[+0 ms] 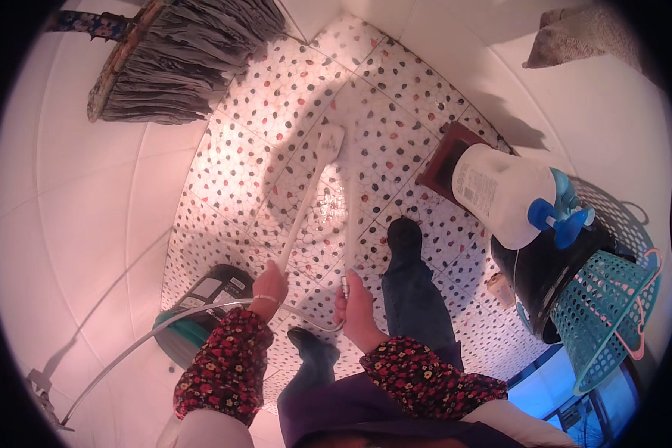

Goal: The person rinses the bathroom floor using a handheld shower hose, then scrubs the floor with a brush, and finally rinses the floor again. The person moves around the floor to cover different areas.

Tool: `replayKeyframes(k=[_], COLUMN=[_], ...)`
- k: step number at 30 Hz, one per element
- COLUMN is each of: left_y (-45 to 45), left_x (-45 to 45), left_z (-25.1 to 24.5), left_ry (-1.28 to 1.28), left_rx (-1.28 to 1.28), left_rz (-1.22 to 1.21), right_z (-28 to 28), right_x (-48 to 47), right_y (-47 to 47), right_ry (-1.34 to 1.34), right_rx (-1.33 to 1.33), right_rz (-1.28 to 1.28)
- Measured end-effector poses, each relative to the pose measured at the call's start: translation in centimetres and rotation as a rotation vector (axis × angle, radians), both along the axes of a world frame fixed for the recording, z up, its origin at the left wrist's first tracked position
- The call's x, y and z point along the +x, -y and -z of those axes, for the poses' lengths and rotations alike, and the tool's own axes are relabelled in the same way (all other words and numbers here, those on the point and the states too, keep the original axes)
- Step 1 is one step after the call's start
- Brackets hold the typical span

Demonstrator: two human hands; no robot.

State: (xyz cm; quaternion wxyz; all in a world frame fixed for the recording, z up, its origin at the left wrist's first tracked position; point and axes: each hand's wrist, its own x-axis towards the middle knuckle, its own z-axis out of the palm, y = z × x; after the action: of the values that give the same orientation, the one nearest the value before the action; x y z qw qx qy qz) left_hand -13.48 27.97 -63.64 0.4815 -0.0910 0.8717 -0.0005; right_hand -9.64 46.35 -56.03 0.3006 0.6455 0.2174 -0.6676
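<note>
My left hand point(270, 285) grips the lower end of a long pale handle. This belongs to a brush or scrubber point(329, 143), whose head rests on or just above the speckled tile floor point(291, 95). My right hand point(358, 305) is closed around the metal end fitting of a shower hose point(129, 353). A whitish stream of water point(351, 213) runs from that fitting toward the far floor. The hose loops under my right hand, passes over my left wrist and reaches a wall fitting point(45, 392) at the lower left.
A grey mop point(168, 67) hangs at the upper left. Beside my left forearm stands a dark bucket point(213, 297). On the right are a maroon stool point(445, 162), a white pump bottle point(498, 190), a black bucket point(543, 274) and a teal basket point(599, 313). A towel point(588, 33) hangs upper right.
</note>
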Motion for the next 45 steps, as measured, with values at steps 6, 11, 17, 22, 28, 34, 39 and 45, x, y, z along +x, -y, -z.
replayKeyframes(k=[6,11,17,22,28,34,39,45], left_y=[-11.7,-14.5,-3.6,-1.5,-6.9,-9.2,-10.5,-11.0], left_x=[-13.8,-15.0,-1.7,0.4,-8.8,-15.6,-18.1,-20.3], left_z=[4.6,5.8,0.3,-5.4,-8.4,-16.5,-22.5,-21.4], left_ry=[-0.226,-0.239,-0.111,-0.1,-0.433,-0.594,-0.863,-0.673], left_rx=[0.277,0.346,0.186,0.271,0.57,0.679,0.854,0.234], left_rz=[0.013,-0.013,0.111,-0.045,-0.271,-0.397,-0.515,-0.216], right_z=[0.2,0.8,1.1,1.1,0.3,-4.6,-10.1,-14.5], right_x=[0.5,1.6,1.2,0.6,0.3,-1.5,-4.4,-6.9], right_y=[-0.5,-0.4,-1.0,-1.2,-2.8,-4.8,-6.0,-8.1], right_ry=[-0.025,-0.03,-0.107,-0.202,-0.234,-0.23,-0.287,-0.272], right_rx=[0.027,0.055,0.174,0.214,0.196,0.13,0.13,0.105], right_rz=[0.093,0.098,0.082,0.131,-0.04,-0.05,-0.138,-0.18])
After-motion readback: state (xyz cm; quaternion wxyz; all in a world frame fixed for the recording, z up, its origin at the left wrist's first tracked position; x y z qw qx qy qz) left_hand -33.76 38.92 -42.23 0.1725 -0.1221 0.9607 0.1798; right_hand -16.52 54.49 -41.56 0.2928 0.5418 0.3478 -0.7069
